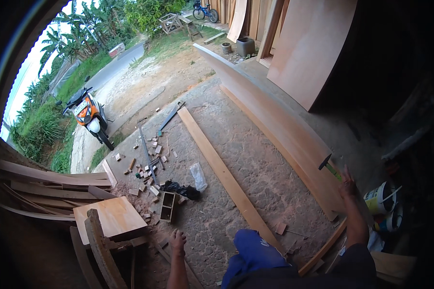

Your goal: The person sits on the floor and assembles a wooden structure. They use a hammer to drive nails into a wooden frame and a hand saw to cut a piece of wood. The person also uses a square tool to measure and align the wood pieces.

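On the right, my right hand [348,185] is closed around the green handle of a hammer [332,167]. The dark hammer head lies over the near end of a long wooden panel [275,118], which stands on its edge and runs away from me. My left hand [177,243] hangs low near the middle with its fingers loosely bent and nothing visible in it. Between the hands, a long plank [222,168] lies on the rough concrete floor, its near end beside my blue-clad knee [258,253].
Left of the plank lie scattered wood offcuts [154,190], a small wooden box [167,207], a black plastic bag [182,189] and a handsaw [170,118]. Curved boards [48,183] are stacked at left. Buckets [381,198] stand at right; a motorbike [89,113] is parked outside.
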Tool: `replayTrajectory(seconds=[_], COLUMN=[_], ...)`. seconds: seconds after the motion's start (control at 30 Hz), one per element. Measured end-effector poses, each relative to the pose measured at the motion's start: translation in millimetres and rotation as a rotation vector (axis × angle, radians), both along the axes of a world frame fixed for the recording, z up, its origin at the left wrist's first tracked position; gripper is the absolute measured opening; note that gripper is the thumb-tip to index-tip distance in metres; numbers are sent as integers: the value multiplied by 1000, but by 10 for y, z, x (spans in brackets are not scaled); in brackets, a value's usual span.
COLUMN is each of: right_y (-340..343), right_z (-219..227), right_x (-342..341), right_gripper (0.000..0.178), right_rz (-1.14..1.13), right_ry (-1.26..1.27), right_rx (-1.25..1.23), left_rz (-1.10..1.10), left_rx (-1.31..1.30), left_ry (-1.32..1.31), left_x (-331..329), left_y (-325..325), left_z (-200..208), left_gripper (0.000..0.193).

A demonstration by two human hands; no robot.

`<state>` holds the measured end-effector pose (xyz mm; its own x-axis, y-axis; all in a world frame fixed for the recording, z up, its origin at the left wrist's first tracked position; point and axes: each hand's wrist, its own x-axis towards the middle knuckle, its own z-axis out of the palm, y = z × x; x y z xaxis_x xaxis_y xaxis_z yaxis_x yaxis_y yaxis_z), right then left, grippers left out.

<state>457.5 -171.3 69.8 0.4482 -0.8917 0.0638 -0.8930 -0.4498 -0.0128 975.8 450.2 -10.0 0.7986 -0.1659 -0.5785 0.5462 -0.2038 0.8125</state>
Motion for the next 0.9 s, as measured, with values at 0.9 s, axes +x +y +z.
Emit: replayTrajectory(seconds=[0.9], right_y=[4269], right_z=[-2928], right_x=[1803], right_gripper=[18], right_rz=[-231], right_ry=[29], right_rx=[553], left_rz=[-209], left_rx=[-23], left_ry=[537], left_x=[1271], left_y=[-3833], left_z=[-3175], left_gripper=[54])
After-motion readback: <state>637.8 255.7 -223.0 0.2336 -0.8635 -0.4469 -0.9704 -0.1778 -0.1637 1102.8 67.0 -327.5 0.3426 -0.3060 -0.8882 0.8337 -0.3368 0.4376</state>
